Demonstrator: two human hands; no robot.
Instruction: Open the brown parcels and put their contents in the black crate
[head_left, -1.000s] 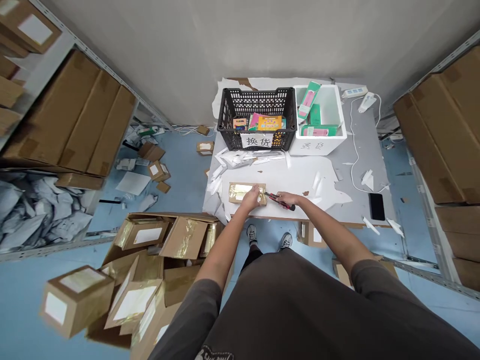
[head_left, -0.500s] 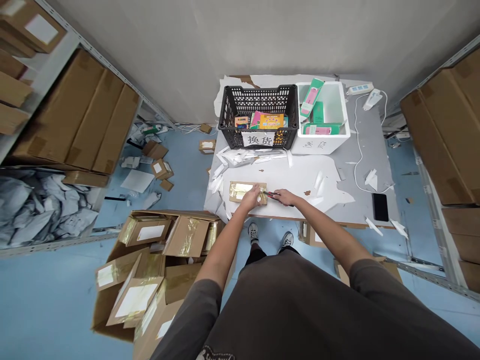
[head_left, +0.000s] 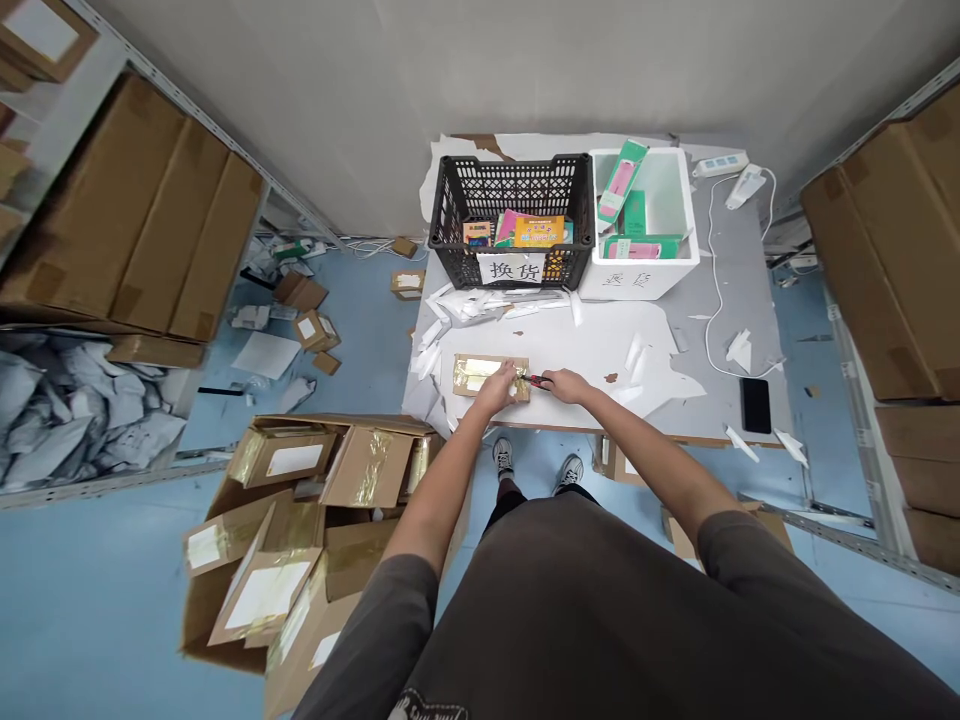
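**Right up at the end of the small taped carton (head_left: 468,378) with a red-and-black cutter (head_left: 538,381)!**

Taking that carton as the centre of the clock, and starting out at nine: onto a shelf heaped with crumpled grey bags (head_left: 82,410). Up to ten, past big brown cartons (head_left: 120,215) packed side by side. Swinging down to eight, to an open carton (head_left: 196,612) on the floor, crammed with taped boxes (head_left: 292,458) at all angles.

In to the centre now, to the carton lying flat near the front edge of the bench (head_left: 742,272). Covering the right half of it with left hand (head_left: 498,390), half open, palm down, with fingers bent across the top; cannot tell how firmly. Straight up to twelve, over torn white strips (head_left: 517,302), to a black crate (head_left: 456,264) with coloured booklets (head_left: 538,231) inside.

Just off the carton at three: gripping the cutter in right hand (head_left: 567,386), closed round the handle, with the tip at the carton's right end. Too small to tell how deep.

On between one and two, to a white foam box (head_left: 669,280) with green-and-pink packets (head_left: 622,183) inside. At two, to a power strip (head_left: 721,165); at three, far out, to a black phone (head_left: 755,405).
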